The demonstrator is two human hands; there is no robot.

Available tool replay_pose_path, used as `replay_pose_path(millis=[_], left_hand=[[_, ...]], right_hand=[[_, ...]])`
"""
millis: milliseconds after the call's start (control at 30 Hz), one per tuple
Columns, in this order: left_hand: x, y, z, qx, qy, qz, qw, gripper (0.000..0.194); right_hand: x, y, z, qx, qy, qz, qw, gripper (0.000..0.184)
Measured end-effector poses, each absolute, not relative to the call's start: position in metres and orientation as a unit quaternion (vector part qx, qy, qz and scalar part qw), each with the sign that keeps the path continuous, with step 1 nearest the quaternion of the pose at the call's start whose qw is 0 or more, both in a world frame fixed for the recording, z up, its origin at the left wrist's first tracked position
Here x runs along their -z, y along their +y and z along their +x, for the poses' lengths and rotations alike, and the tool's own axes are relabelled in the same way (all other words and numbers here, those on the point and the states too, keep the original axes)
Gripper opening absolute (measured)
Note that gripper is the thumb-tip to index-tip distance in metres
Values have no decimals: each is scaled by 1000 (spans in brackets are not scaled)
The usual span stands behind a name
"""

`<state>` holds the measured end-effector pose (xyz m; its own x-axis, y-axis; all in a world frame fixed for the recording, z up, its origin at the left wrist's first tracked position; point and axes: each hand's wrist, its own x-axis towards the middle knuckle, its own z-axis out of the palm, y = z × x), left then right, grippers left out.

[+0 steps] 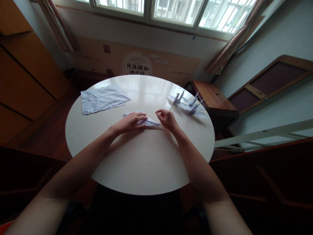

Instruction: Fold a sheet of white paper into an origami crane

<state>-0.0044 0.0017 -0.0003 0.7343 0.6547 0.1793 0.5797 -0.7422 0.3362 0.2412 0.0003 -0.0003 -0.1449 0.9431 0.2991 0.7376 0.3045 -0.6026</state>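
A folded sheet of pale paper (149,122) lies in a flat triangle near the middle of the round white table (137,163). My left hand (130,122) rests flat on its left part, fingers stretched out and pressing it down. My right hand (166,119) sits at the paper's right corner with its fingers curled, thumb and forefinger pinched together just above the fold. Whether they grip the paper's edge is hard to make out.
A crumpled sheet of paper (102,98) lies at the table's far left. Several folded paper cranes (188,102) stand at the far right edge. Beyond are a wooden side table (212,98), a cardboard box (137,63) under the window and a wooden cabinet (24,65) on the left.
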Motion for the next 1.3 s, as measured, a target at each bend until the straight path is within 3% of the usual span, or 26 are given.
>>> replay_pose_path(millis=[367, 700, 933, 1300], left_hand=[[13, 8, -4, -195, 315, 921, 125, 44], [9, 7, -3, -182, 340, 917, 100, 40], [8, 7, -6, -172, 379, 905, 86, 48], [0, 5, -6, -193, 459, 864, 75, 34]], right_hand=[[10, -1, 240, -259, -802, -460, 278, 9], [13, 2, 241, -198, -810, -482, 269, 9], [10, 0, 242, -182, -799, -509, 262, 9], [8, 1, 241, -118, -801, -513, 287, 13]])
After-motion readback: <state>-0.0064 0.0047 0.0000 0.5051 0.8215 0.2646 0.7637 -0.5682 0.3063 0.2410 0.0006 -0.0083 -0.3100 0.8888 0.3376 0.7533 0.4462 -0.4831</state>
